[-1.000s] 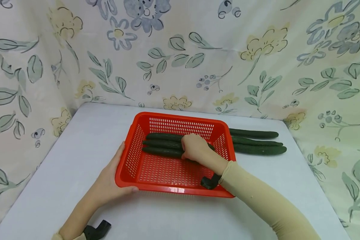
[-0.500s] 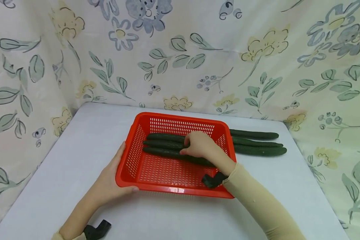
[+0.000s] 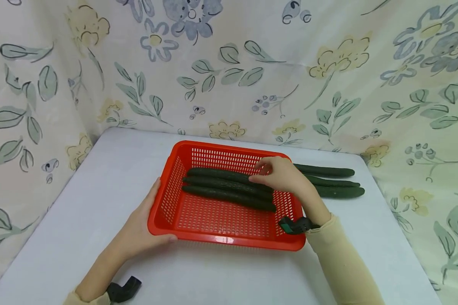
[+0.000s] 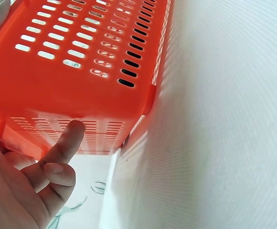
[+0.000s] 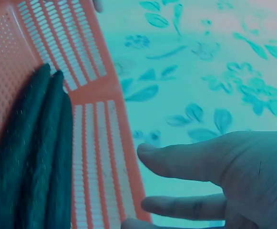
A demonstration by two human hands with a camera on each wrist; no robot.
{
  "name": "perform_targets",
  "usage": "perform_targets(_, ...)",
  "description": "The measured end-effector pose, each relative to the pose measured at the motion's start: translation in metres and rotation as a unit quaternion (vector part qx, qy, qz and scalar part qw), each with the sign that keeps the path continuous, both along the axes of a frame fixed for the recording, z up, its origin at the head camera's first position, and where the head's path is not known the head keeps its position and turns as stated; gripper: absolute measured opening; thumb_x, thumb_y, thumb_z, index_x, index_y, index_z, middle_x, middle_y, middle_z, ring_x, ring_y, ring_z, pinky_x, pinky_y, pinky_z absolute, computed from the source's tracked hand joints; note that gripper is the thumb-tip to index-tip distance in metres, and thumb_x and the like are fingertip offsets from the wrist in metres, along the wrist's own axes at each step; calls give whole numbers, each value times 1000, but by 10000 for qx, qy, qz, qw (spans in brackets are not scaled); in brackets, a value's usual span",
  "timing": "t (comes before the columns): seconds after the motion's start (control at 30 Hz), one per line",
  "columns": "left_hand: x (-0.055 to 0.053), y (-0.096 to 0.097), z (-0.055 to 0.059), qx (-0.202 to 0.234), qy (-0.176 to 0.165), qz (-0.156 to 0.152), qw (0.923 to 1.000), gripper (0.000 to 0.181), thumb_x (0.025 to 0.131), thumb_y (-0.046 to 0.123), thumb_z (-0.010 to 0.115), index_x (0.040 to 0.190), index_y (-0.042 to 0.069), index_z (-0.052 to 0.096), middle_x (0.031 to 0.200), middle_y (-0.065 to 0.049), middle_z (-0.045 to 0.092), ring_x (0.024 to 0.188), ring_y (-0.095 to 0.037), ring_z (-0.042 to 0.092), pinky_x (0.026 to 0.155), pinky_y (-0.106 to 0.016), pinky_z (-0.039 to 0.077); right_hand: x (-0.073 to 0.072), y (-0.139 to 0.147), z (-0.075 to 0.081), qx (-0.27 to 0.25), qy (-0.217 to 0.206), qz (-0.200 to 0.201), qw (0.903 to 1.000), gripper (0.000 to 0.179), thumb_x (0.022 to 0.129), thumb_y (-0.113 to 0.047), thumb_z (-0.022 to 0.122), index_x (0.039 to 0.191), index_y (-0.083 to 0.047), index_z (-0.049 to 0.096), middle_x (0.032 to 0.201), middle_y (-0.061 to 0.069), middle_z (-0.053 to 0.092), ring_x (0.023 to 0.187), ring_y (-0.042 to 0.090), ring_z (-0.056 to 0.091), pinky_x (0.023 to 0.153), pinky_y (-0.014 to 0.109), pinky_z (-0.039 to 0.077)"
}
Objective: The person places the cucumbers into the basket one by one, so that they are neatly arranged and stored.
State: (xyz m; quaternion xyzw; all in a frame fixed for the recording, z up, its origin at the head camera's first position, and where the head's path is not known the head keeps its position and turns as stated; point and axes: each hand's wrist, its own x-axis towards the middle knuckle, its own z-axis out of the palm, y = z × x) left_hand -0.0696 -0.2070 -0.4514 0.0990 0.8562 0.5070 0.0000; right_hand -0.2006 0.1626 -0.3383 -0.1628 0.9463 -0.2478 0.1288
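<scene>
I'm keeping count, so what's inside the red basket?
Three cucumbers lie side by side in the red basket. In the head view, the right hand hides part of the farthest cucumber and of the basket's far right corner.

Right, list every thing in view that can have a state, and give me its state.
Red basket: upright on the table.
Cucumbers in the basket: three, whole, lying side by side.
Cucumbers on the table: three, lying down, partly hidden.
Left hand: holding the basket's near-left corner.
Right hand: holding nothing, over the basket's right end.
Floral cloth: hanging behind the table.
</scene>
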Motion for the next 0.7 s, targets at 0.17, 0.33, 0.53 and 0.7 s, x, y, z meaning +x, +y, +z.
perform_targets(0.17, -1, 0, 3, -63, -32, -39, 10000, 139, 72, 38, 98, 171, 36, 0, 169, -12, 33, 127, -32, 57, 81, -26, 60, 4, 35, -5, -402, 209, -405, 9982, 46, 97, -42, 77, 126, -6, 73, 113, 10, 75, 101, 27, 69, 81, 41, 59)
perform_targets(0.33, -1, 0, 4, -55, -64, -53, 10000, 139, 73, 38, 97, 172, 35, 0, 170, -13, 33, 128, -32, 57, 81, -26, 60, 13, 66, -8, -985, 273, -919, 9905, 48, 100, -45, 73, 131, -8, 71, 117, 12, 75, 103, 29, 69, 71, 35, 61)
perform_targets(0.53, -1, 1, 2, -20, -34, -51, 10000, 138, 73, 38, 97, 171, 36, 1, 169, -12, 33, 127, -32, 57, 81, -25, 60, 25, 96, -13, -1412, 771, -1285, 9786, 49, 101, -47, 70, 132, -9, 71, 124, 13, 74, 101, 18, 66, 67, 31, 60)
perform_targets(0.7, 0, 1, 2, -32, -10, -34, 10000, 138, 73, 39, 97, 172, 35, 1, 169, -13, 34, 127, -31, 57, 80, -24, 60, 31, 113, -26, -1685, 1399, -1520, 9638, 37, 102, -38, 72, 126, -10, 73, 121, 11, 74, 101, 1, 62, 63, 28, 60)
